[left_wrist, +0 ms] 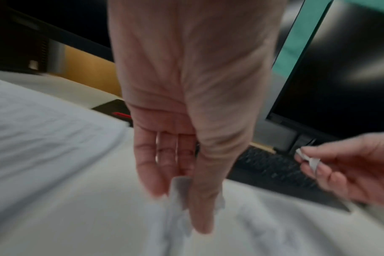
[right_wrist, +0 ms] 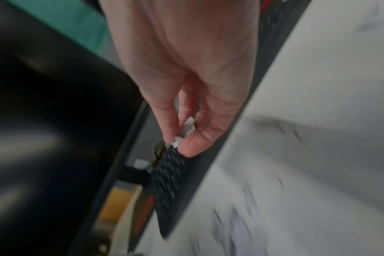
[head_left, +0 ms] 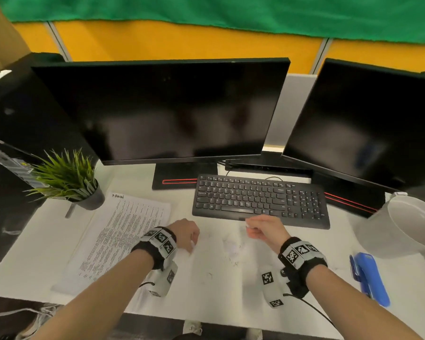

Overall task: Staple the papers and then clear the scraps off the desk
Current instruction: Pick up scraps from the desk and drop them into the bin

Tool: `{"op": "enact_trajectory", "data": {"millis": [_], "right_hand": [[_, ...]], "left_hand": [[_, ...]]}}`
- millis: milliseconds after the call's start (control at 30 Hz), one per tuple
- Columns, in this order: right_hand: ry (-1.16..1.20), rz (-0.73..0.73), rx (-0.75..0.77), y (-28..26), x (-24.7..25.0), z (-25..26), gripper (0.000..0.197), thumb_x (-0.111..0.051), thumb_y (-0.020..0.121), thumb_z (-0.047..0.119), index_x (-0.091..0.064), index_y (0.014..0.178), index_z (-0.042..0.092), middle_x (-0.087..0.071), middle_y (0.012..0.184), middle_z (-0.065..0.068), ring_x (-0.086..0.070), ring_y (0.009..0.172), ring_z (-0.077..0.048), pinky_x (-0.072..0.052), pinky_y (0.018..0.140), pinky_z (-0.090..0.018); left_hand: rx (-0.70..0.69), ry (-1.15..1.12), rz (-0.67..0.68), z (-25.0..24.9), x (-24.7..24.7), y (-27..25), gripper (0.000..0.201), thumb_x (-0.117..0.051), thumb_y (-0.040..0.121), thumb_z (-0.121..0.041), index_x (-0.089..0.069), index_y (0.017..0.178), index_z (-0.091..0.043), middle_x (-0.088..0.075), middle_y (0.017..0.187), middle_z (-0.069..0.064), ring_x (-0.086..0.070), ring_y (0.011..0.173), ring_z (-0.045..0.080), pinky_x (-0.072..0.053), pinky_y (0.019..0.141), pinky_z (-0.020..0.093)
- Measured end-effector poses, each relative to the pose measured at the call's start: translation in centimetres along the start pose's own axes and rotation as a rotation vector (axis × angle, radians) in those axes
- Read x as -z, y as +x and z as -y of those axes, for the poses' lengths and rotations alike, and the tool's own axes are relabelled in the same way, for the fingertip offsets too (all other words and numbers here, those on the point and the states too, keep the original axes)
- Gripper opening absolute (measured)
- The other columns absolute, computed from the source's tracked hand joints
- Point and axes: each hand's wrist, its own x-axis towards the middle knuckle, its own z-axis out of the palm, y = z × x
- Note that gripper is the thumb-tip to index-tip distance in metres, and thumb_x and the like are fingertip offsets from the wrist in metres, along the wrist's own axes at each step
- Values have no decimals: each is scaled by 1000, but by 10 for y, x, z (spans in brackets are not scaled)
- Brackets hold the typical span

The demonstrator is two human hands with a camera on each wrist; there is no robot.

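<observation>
White bench (head_left: 206,278) spreads below two dark monitors. Left hand (head_left: 185,233) points its fingers down and pinches a small paper scrap (left_wrist: 180,188) at the bench surface; right hand (head_left: 265,229) hovers by the keyboard (head_left: 258,200), thumb and forefinger nipping white scraps (right_wrist: 185,129). Printed papers (head_left: 123,231) lie flat left of the hands, beside a spiky potted plant (head_left: 69,180). A blue stapler (head_left: 368,276) and pale plastic bin (head_left: 407,224) sit right.
</observation>
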Motion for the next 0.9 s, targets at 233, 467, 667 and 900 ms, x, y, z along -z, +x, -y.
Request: {"op": "enact_trajectory", "data": {"millis": [233, 467, 667, 900], "right_hand": [[-235, -440, 350, -59, 116, 71, 4, -64, 83, 8, -68, 84, 10, -65, 76, -9, -61, 70, -21, -51, 66, -32], [-743, -987, 207, -86, 261, 59, 19, -65, 82, 18, -70, 96, 5, -69, 98, -23, -61, 95, -40, -48, 87, -46], [-852, -997, 265, -108, 268, 28, 30, -50, 87, 12, -61, 114, 9, -55, 113, -28, -56, 95, -44, -46, 89, -49], [-652, -967, 312, -153, 219, -42, 21, -52, 83, -4, -65, 95, 9, -50, 101, -15, -55, 76, -27, -43, 78, -35]], "left_hand": [[-303, -319, -286, -127, 45, 47, 6, -70, 79, -18, -68, 83, -15, -67, 84, 1, -56, 73, 5, -47, 74, 18], [-411, -541, -348, -225, 53, 87, 15, -73, 75, -16, -61, 68, -22, -61, 61, -10, -59, 56, 3, -49, 59, 18], [-505, -504, -268, -316, 50, 102, 15, -73, 73, -11, -64, 64, -19, -64, 57, -1, -64, 58, 14, -60, 72, 31], [-541, -534, -312, -396, 41, 124, 7, -72, 76, -11, -73, 82, -9, -66, 69, 4, -70, 81, 27, -58, 83, 35]]}}
